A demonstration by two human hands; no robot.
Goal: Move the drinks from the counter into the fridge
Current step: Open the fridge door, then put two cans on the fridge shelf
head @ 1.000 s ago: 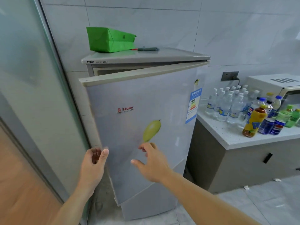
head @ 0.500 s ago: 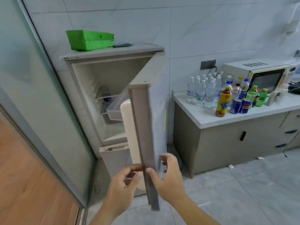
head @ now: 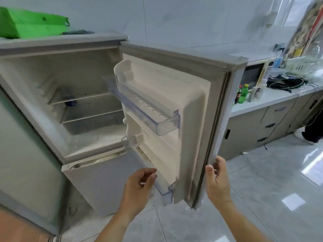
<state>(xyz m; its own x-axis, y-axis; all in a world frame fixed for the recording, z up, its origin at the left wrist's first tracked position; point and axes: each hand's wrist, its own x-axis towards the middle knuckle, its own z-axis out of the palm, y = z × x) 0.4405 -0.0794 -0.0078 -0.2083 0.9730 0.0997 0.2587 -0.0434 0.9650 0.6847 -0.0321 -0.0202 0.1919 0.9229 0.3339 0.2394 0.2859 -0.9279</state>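
Door (head: 195, 109) swung wide; fridge (head: 52, 70) shelf holds one bottle (head: 69, 96).

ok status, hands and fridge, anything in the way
Right hand grips the fridge door edge; left hand loosely curled, holding nothing. Door wide open, door shelves bare. Drinks on the counter. Nothing in the way.

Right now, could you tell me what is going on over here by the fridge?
A person is holding the fridge door wide open: the right hand grips its outer edge, and the left hand hovers loosely curled by the lower door shelf. The drinks stand on the counter, none moved yet.
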